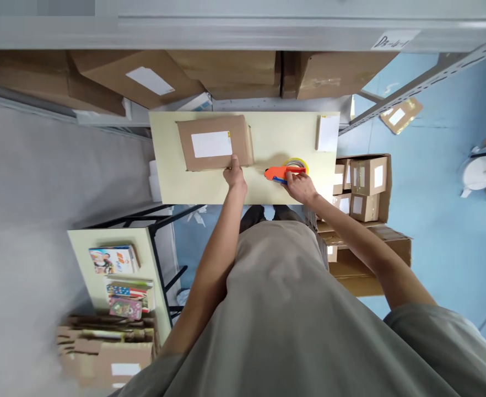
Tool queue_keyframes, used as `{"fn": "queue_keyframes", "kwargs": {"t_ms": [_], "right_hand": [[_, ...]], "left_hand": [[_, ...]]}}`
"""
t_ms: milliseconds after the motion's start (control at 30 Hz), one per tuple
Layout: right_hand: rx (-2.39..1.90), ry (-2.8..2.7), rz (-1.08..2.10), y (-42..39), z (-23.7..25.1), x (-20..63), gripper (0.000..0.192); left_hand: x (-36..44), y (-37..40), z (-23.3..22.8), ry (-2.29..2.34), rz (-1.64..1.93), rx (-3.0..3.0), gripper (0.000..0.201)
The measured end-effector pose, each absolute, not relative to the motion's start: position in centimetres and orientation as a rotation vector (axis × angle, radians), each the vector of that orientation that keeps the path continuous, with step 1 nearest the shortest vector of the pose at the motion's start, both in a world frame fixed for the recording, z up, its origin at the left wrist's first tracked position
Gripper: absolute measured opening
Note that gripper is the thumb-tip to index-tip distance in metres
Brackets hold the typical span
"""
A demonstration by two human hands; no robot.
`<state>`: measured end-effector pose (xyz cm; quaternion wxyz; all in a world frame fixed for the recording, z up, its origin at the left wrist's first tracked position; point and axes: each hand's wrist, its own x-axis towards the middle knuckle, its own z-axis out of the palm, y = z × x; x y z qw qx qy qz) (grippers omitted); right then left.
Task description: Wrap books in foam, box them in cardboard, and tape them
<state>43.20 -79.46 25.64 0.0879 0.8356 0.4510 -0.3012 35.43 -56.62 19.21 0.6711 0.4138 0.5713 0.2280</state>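
A closed cardboard box (214, 161) with a white label (211, 144) lies on the pale yellow table (168, 184). My left hand (235, 175) rests at the box's near right corner, thumb on its top and the other fingers bent at its near side. To the right, my right hand (300, 186) is closed around the handle of an orange tape dispenser (276, 173). A roll of tape (304, 164) with a yellow rim is fitted on it. The dispenser is apart from the box. A stack of white labels (328, 133) sits at the table's far right corner.
Grey shelving (243, 38) with several cartons (226, 71) stands just beyond the table. Open cartons (385, 187) holding small boxes are at the right. A lower side table (86, 275) at the left bears books (113, 259) and flattened cardboard (123, 353).
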Motion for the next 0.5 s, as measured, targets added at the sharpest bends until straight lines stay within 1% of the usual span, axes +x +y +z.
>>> {"fn": "queue_keyframes", "kwargs": {"t_ms": [67, 133, 267, 367, 433, 500], "right_hand": [[2.435, 1.447, -0.927, -79.2, 25.4, 42.2, 0.060], [2.366, 1.582, -0.964, -78.4, 24.9, 40.6, 0.056], [2.284, 1.796, -0.998, -76.2, 24.1, 37.0, 0.048], [2.292, 1.844, -0.996, -75.1, 23.9, 35.7, 0.049], [2.310, 1.814, -1.010, -74.9, 23.8, 35.7, 0.050], [2.338, 1.762, -1.038, -74.8, 23.8, 36.0, 0.048]], "left_hand": [[33.4, -56.1, 20.3, 1.342, 0.505, 0.908, 0.027], [31.0, -55.5, 21.5, 1.383, 0.505, 0.897, 0.028], [28.5, -55.0, 23.1, 1.484, 0.482, 0.873, 0.046], [28.5, -54.8, 22.9, 1.510, 0.425, 0.895, 0.055], [28.7, -54.6, 22.5, 1.520, 0.435, 0.938, 0.050], [28.7, -54.2, 22.3, 1.535, 0.455, 0.975, 0.042]]}}
